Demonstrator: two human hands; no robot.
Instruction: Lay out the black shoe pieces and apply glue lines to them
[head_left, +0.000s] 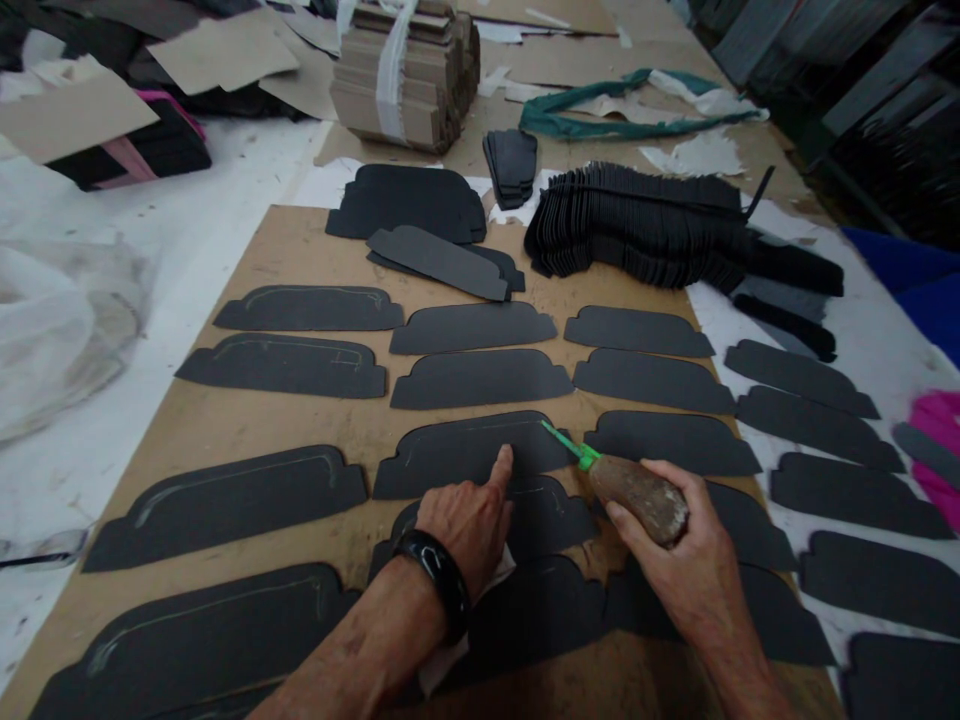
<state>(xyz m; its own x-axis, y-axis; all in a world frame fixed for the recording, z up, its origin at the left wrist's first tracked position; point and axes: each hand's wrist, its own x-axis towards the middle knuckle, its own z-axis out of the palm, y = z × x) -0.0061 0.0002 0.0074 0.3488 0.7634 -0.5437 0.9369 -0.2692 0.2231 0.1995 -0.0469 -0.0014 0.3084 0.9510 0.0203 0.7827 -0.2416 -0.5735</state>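
White-tied brown bundle (pixel 420 80), teal loop (pixel 559 125), pink material (pixel 930 485) at right

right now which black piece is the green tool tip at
The piece under the left index fingertip, faintly lined along its top; the tool tip is at its upper right, no other's

The cut pieces (pixel 457 450) are flat charcoal black (a few carry thin, pale curved lines). The awl (pixel 640 497) has a brown, mottled handle and a bright green tip. The board (pixel 247 430) is tan with darker smudges, the bangle (pixel 437 577) glossy black, the looped strip (pixel 577 125) teal.
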